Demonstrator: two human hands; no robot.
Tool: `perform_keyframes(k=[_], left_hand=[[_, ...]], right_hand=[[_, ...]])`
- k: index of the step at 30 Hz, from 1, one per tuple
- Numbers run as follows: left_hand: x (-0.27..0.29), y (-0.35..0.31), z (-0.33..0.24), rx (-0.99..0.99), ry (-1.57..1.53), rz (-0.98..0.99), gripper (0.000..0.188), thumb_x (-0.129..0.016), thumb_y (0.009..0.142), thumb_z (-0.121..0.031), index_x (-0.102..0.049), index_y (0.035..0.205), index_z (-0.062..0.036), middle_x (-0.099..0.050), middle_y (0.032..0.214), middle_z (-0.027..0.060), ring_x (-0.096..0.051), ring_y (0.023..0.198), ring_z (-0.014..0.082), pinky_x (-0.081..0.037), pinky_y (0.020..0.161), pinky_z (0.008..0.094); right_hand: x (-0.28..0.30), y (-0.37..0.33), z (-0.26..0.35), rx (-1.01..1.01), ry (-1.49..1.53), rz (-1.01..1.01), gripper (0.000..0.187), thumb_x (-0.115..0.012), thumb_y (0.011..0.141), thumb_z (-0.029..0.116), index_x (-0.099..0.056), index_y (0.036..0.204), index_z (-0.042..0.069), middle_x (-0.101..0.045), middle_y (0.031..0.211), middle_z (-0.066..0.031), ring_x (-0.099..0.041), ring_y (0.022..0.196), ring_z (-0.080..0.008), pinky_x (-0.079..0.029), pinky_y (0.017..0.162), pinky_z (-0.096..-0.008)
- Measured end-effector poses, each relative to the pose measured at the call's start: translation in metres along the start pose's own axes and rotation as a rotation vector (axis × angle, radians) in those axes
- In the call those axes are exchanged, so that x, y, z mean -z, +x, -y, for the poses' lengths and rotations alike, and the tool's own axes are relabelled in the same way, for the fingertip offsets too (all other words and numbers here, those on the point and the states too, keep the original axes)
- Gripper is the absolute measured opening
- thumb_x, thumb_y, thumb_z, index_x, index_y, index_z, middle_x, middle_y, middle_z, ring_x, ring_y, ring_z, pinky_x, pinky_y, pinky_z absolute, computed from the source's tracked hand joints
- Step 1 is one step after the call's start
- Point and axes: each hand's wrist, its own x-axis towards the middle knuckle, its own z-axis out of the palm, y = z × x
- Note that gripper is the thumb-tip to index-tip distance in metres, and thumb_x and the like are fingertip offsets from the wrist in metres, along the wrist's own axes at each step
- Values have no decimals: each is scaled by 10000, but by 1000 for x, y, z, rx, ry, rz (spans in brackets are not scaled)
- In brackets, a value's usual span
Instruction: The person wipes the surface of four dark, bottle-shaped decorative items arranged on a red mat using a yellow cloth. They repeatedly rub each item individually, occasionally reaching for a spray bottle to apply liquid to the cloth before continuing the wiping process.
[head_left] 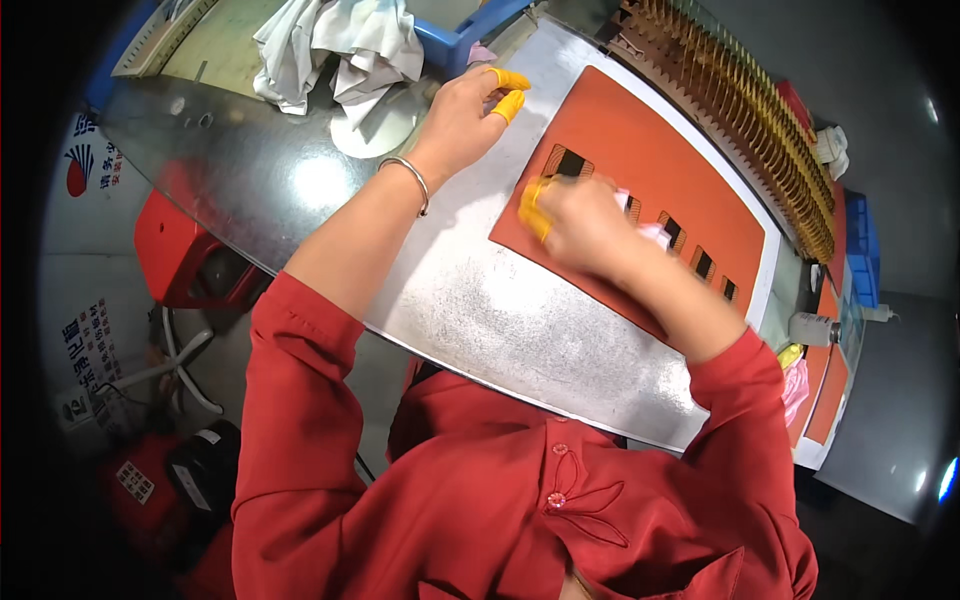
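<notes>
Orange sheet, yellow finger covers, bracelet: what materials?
Orange sheet: matte, evenly coloured; possibly rubber, plastic or coated card, can't tell which.
Yellow finger covers: likely latex or similar rubber; thin, snug over the fingertips.
Bracelet: probably polished metal; silvery with bright highlights.

- Rectangular orange-red sheet (665,160): lying flat, slanted on silvery work surface (480,320), partly hidden.
- Black-and-tan striped rectangular patches (704,263): spaced in diagonal row across sheet.
- Small pinkish-white scraps (655,236): near patches, blurred, material unclear.
</notes>
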Motion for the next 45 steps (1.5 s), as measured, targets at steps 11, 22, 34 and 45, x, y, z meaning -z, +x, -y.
perform_keyframes(k=[11,22,34,45], left_hand=[[36,5,-39,-247,-102,-411,164,-567,813,1,-606,971,-1,-595,860,80,-560,736,172,-445,667,247],[79,64,-15,-112,188,-537,796,-767,692,-323,-365,1256,69,-453,1197,222,-440,1133,345,-345,963,370],[75,77,-15,72,131,-453,646,-802,647,-238,-462,1123,37,-557,1054,175,-552,978,287,-432,845,344],[79,77,-16,68,102,-462,603,-802,655,-222,-480,1102,24,-581,1027,151,-572,937,256,-446,816,330]], right_hand=[[93,-22,5,-283,1153,-184,102,-571,855,131,-575,817,37,-534,594,-24,-519,503,-129,-398,464,-269],[129,155,-69,3,2036,-570,159,-479,917,206,-560,853,85,-548,641,-14,-457,444,-89,-343,376,-227],[118,203,-81,99,2156,-392,177,-460,911,201,-584,898,74,-621,741,-53,-583,551,-122,-452,415,-232],[125,199,-70,88,2116,-409,194,-409,916,165,-572,948,65,-613,769,-61,-573,546,-126,-446,412,-241]])
